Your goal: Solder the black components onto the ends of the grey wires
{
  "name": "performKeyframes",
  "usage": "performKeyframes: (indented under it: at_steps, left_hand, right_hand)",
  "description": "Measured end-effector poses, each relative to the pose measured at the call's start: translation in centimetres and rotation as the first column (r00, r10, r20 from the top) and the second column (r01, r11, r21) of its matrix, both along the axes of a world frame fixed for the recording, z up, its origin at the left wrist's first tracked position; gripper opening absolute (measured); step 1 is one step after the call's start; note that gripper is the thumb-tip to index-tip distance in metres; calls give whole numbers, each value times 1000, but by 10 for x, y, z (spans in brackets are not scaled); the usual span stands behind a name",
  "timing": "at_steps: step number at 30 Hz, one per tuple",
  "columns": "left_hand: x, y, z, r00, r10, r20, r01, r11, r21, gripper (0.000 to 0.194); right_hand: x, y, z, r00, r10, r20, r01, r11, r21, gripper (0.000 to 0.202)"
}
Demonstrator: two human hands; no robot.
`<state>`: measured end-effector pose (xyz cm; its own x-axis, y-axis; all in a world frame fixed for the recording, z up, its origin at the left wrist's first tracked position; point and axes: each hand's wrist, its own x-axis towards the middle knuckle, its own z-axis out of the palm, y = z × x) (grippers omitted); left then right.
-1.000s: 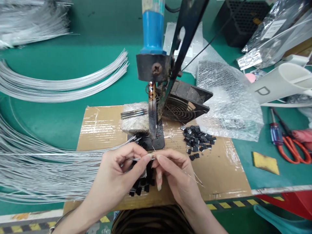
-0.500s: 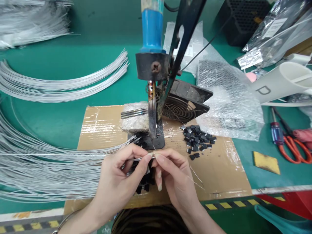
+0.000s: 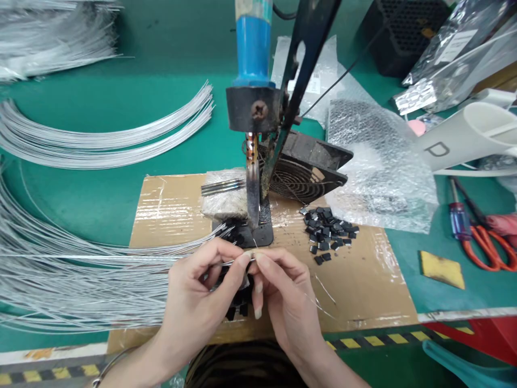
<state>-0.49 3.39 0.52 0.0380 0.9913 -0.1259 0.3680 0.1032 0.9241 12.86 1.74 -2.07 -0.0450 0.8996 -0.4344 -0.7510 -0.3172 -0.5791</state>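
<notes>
My left hand (image 3: 202, 293) pinches a thin grey wire just below the soldering iron's tip. Beside it, fingertips nearly touching, my right hand (image 3: 288, 293) is closed in a pinch; a fine bare wire sticks up from its fingertips and thin strands trail to its right. Any small part between the fingertips is too hidden to tell. The blue-handled soldering iron (image 3: 253, 51) hangs point-down from a black stand above both hands. A bundle of grey wires (image 3: 100, 269) reaches from the left to my left hand. Black pieces lie partly hidden beneath the hands.
Small black connectors (image 3: 325, 229) lie piled on the cardboard (image 3: 363, 291), near a black fan (image 3: 309, 167). Bubble wrap (image 3: 375, 161), a yellow sponge (image 3: 442, 269) and red-handled scissors (image 3: 487, 248) are at the right. More wires (image 3: 109, 143) curve across the left.
Both hands remain pinched together near the iron's tip. My right hand's lower fingers have shifted slightly left, and the trailing strands have moved a little.
</notes>
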Motion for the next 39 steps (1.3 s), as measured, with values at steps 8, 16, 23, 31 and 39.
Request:
performKeyframes:
  at_steps: [8, 16, 23, 31, 39]
  left_hand:
    - [0, 6, 8, 998, 19, -58, -18, 1000, 21, 16]
    - [-2, 2, 6, 999, -3, -54, 4, 1000, 18, 16]
    - [-1, 1, 1, 998, 1, -60, 0, 1000, 24, 16]
    - [-1, -1, -3, 999, 21, -48, -19, 999, 48, 14]
    - [1, 3, 4, 997, 79, -24, -79, 997, 24, 12]
  right_hand:
    - [10, 1, -1, 998, 27, 50, -29, 999, 29, 16]
    - [9, 2, -6, 993, 84, 87, -88, 995, 48, 12]
    - [5, 4, -2, 998, 56, 36, -57, 998, 27, 10]
    - [0, 6, 1, 1000, 10, 3, -10, 1000, 8, 9]
    - [8, 4, -1, 999, 50, 4, -51, 998, 30, 16]
